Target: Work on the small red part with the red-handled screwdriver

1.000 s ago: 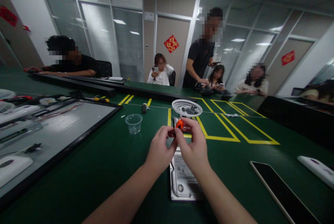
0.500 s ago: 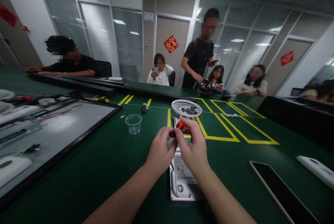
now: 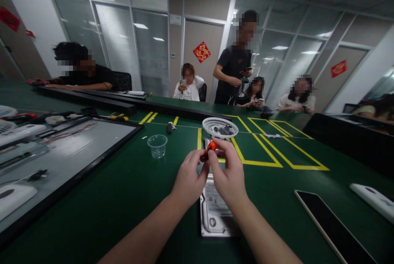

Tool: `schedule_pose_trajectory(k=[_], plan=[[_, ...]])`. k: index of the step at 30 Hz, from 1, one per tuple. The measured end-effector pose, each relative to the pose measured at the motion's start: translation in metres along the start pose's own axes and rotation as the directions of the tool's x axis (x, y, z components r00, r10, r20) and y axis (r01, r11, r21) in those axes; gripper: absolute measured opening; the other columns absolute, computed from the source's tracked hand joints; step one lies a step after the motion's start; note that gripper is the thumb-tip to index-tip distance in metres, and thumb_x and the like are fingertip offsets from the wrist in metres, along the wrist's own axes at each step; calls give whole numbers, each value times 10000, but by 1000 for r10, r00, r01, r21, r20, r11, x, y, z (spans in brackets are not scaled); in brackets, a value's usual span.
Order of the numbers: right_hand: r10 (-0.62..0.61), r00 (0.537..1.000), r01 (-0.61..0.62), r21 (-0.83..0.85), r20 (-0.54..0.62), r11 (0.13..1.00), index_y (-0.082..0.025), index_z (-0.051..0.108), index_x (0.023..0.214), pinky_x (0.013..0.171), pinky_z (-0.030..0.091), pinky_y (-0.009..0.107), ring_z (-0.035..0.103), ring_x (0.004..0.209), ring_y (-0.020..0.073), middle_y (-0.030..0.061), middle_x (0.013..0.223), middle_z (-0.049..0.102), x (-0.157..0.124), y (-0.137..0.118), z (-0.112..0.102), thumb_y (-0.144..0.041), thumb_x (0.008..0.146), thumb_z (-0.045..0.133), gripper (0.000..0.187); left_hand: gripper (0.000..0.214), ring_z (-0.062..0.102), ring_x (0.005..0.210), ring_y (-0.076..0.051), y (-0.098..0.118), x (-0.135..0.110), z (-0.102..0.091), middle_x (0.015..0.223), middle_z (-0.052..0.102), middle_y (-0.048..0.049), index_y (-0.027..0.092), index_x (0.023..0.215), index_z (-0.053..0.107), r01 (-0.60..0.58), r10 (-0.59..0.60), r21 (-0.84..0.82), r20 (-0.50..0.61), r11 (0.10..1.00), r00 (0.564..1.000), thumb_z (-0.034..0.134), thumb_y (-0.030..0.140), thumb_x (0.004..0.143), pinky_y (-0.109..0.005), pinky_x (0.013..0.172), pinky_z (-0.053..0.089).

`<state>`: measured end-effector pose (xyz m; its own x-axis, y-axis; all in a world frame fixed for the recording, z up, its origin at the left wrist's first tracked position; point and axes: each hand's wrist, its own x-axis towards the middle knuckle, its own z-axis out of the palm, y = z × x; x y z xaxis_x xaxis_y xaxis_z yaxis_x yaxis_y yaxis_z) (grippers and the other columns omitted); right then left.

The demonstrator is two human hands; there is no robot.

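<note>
My left hand (image 3: 188,178) and my right hand (image 3: 228,174) meet above the green table (image 3: 132,198), fingers pinched together on a small orange-and-black object (image 3: 209,148), too hidden to name. Directly below the hands lies a silver hard drive (image 3: 214,214), label side up. Just beyond my fingertips stands a white slotted basket (image 3: 220,127) holding small dark parts.
A clear plastic cup (image 3: 157,145) stands left of the hands. A black-framed panel (image 3: 61,149) with devices fills the left. A dark tablet (image 3: 331,223) and a white device (image 3: 372,199) lie at the right. Yellow tape lines (image 3: 264,149) mark the table. Several people sit or stand at the far side.
My hands stay together on the orange object with only small finger shifts. The standing person across the table has raised a hand from the table toward the chest.
</note>
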<state>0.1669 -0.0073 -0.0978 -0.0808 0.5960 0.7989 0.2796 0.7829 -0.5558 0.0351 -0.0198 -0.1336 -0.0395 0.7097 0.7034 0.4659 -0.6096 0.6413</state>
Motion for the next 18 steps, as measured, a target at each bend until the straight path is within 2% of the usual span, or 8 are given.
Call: schedule_pose_trajectory(k=[2, 5, 8, 11, 15, 18], plan=[[23, 1000, -23, 25, 13, 999, -276, 633, 1343, 958, 602, 449, 691, 1143, 248, 95, 1287, 689, -1, 1, 0, -229, 1031, 584, 320, 238, 659, 1019, -219, 0, 0, 0, 1112, 703, -77, 214, 1200, 626, 2, -2, -4, 19, 1000, 1000, 557, 133, 987, -353, 878, 524], [46, 999, -46, 36, 9, 998, -275, 621, 1355, 961, 605, 445, 704, 1114, 237, 93, 1295, 689, -3, 4, 2, -228, 1026, 596, 334, 285, 665, 1011, -214, 0, 0, 0, 1122, 699, -71, 217, 1219, 611, 18, -18, 0, -5, 1000, 1000, 625, 139, 945, -339, 855, 525], [22, 1000, -22, -6, -8, 1000, -277, 624, 1327, 936, 605, 435, 694, 1082, 233, 85, 1260, 684, -2, 3, 2, -225, 1006, 630, 325, 271, 663, 931, -201, 1, 0, 0, 1039, 696, -42, 222, 1142, 614, 31, -30, 18, -44, 999, 999, 669, 124, 896, -319, 804, 523], [-10, 1000, 10, -37, 2, 999, -284, 631, 1324, 934, 600, 440, 676, 1117, 244, 86, 1257, 678, -1, 0, 0, -226, 1011, 624, 319, 191, 660, 904, -198, 1, 0, 0, 987, 694, -36, 218, 1072, 624, 30, -29, 26, -33, 999, 999, 636, 111, 914, -318, 796, 523], [25, 999, -25, 1, 41, 1000, -290, 603, 1398, 1003, 589, 483, 676, 1196, 259, 103, 1344, 676, -2, -1, -1, -230, 1049, 551, 357, 176, 671, 979, -216, 0, -1, 0, 1068, 707, -69, 218, 1149, 624, 25, -25, 15, -1, 1000, 1000, 579, 164, 988, -341, 839, 527], [38, 998, -38, 0, 46, 999, -285, 602, 1398, 1016, 588, 491, 695, 1174, 256, 102, 1337, 690, -4, 2, 0, -226, 1054, 540, 354, 265, 671, 1002, -220, 0, -1, 1, 1116, 708, -75, 218, 1227, 598, 33, -33, 14, -15, 999, 999, 621, 177, 966, -341, 845, 523]])
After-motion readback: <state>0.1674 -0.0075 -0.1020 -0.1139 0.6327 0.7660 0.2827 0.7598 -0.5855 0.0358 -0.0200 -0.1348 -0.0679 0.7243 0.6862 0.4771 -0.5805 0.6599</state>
